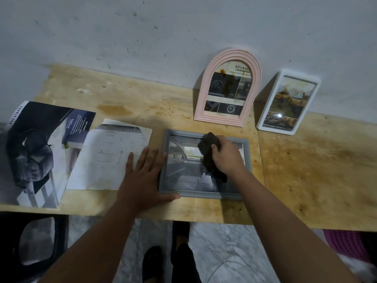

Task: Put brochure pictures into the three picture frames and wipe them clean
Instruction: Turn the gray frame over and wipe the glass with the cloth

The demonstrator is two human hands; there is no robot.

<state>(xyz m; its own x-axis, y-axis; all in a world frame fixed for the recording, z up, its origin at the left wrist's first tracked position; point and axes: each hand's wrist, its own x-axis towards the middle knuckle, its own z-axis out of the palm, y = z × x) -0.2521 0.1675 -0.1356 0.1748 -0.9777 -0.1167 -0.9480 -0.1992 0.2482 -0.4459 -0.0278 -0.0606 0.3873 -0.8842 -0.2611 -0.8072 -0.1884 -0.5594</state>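
Observation:
A grey picture frame point(204, 194) lies flat on the wooden table, holding a car-interior picture. My right hand point(226, 155) grips a dark cloth point(209, 152) and presses it onto the frame's glass near the upper right. My left hand point(142, 170) lies flat with straight fingers against the frame's left edge, thumb along its bottom left corner. A pink arched frame point(206, 94) and a white rectangular frame point(265, 119) lean against the wall behind, each with a brochure picture inside and brown stains on the glass.
Two brochure sheets lie left of the grey frame: a dark car brochure point(40, 150) and a pale cut page point(106, 160). The wooden table point(316, 170) has stained patches. Below its front edge are a black stool point(34, 248) and a pink basket point(346, 244).

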